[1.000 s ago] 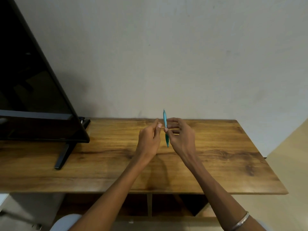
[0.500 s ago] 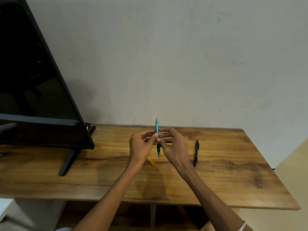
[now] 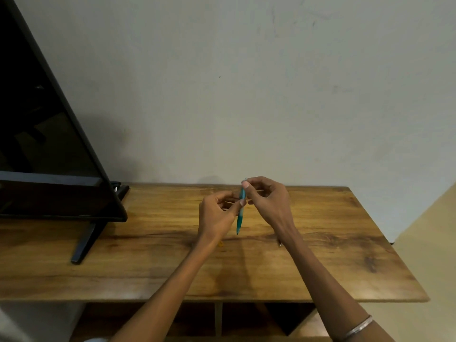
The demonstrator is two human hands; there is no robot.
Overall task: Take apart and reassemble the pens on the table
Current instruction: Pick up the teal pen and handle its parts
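A teal pen (image 3: 240,219) is held upright above the wooden table (image 3: 148,255), tip down. My left hand (image 3: 217,215) pinches its middle between thumb and forefinger. My right hand (image 3: 267,201) pinches the pen's top end, a little higher than the left. A small tip of a black pen (image 3: 280,243) shows on the table just left of my right wrist; the rest is hidden by the forearm. A sliver of a yellow pen (image 3: 220,243) peeks out under my left wrist.
A black flat screen (image 3: 49,149) on a stand (image 3: 85,243) fills the left of the table, close to the wall. The table's right edge (image 3: 385,238) drops to a tan floor. Open shelves (image 3: 217,319) lie under the front edge.
My right hand has slid up from the pen's middle to its top end. The black pen, plainly seen half a second ago, is now mostly covered by my right forearm.
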